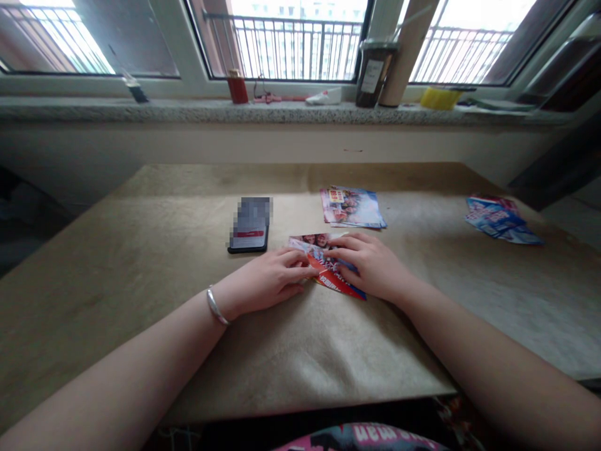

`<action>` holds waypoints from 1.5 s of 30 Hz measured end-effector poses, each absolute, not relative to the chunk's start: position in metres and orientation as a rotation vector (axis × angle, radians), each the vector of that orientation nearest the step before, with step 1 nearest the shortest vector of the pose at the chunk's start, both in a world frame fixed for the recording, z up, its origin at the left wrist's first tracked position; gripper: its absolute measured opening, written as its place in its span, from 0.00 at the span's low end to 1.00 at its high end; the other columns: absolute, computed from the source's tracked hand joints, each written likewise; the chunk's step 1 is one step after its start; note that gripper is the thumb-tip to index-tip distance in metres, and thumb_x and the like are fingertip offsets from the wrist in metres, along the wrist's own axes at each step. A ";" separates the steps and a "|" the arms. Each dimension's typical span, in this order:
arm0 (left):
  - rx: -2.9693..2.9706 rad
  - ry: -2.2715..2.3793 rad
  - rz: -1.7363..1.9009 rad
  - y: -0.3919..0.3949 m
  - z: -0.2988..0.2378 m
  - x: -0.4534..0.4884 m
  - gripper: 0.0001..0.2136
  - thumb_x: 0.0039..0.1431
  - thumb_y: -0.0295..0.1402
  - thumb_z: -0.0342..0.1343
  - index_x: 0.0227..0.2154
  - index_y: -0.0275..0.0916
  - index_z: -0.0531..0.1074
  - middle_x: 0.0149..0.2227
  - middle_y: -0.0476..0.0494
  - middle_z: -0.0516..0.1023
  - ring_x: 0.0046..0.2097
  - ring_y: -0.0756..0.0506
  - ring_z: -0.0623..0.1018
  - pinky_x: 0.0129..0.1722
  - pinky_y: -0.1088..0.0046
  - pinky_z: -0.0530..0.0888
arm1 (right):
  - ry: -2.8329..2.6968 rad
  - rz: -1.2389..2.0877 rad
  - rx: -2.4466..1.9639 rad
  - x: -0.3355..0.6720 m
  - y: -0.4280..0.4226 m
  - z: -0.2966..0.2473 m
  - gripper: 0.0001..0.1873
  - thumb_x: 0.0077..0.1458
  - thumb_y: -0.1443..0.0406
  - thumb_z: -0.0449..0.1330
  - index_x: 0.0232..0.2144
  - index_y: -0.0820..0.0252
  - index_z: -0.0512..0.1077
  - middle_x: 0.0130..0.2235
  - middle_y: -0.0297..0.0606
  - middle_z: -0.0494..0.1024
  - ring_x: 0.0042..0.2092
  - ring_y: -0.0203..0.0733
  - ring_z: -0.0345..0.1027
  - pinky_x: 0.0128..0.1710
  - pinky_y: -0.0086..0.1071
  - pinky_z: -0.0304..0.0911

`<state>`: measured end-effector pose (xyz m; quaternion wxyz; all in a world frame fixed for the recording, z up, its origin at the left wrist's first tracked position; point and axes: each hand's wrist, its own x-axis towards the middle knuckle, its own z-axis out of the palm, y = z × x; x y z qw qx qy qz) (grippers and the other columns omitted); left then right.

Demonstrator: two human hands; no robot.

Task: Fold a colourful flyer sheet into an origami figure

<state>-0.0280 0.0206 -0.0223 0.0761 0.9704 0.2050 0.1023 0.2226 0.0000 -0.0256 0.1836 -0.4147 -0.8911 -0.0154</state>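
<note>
A colourful printed leaflet (334,275) lies on the table in front of me, with a red flap folded across its lower part at a slant. My left hand (275,275), a silver bangle at its wrist, has its fingers closed at the leaflet's left edge by the fold. Across the right part of the leaflet rests my right hand (369,260), its fingers stretched and spread, pressing the paper down. My palms hide some of the leaflet's edges. Just behind it sits a stack of flat leaflets (354,208).
A phone (251,225) lies left of the stack. Several folded leaflets (500,219) are piled at the table's right. The table (141,263) meets a wall beneath a stone windowsill (178,111), which bears a dark jar (373,75), a red container (237,88) and a yellow object (440,98).
</note>
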 end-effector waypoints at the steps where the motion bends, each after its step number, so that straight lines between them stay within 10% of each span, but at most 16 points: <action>1: 2.909 0.610 0.309 0.021 -0.022 -0.028 0.18 0.62 0.32 0.51 0.55 0.44 0.65 0.53 0.39 0.67 0.55 0.41 0.67 0.55 0.58 0.67 | -2.509 -0.044 -1.181 0.223 0.000 -0.026 0.16 0.57 0.66 0.55 0.47 0.56 0.75 0.52 0.39 0.75 0.51 0.48 0.65 0.52 0.46 0.62; 23: 2.987 0.747 0.358 0.021 -0.011 -0.027 0.09 0.64 0.32 0.48 0.36 0.37 0.73 0.41 0.42 0.77 0.46 0.44 0.74 0.48 0.64 0.72 | -2.480 -0.075 -1.331 0.231 0.004 -0.024 0.14 0.56 0.64 0.56 0.44 0.56 0.75 0.40 0.41 0.79 0.44 0.47 0.68 0.54 0.50 0.57; 33: 3.070 0.935 0.392 0.015 -0.013 -0.024 0.09 0.64 0.32 0.47 0.41 0.36 0.71 0.44 0.39 0.74 0.50 0.42 0.70 0.51 0.62 0.70 | -2.662 0.215 -0.964 0.226 -0.001 -0.026 0.23 0.52 0.59 0.61 0.51 0.54 0.72 0.59 0.41 0.66 0.62 0.49 0.53 0.60 0.46 0.54; 45: 3.124 0.779 0.275 0.014 -0.011 -0.022 0.12 0.64 0.36 0.49 0.46 0.40 0.71 0.48 0.41 0.73 0.50 0.41 0.72 0.50 0.60 0.70 | -2.645 -0.027 -1.221 0.222 -0.006 -0.023 0.27 0.54 0.51 0.57 0.54 0.55 0.69 0.55 0.44 0.71 0.53 0.54 0.63 0.52 0.50 0.60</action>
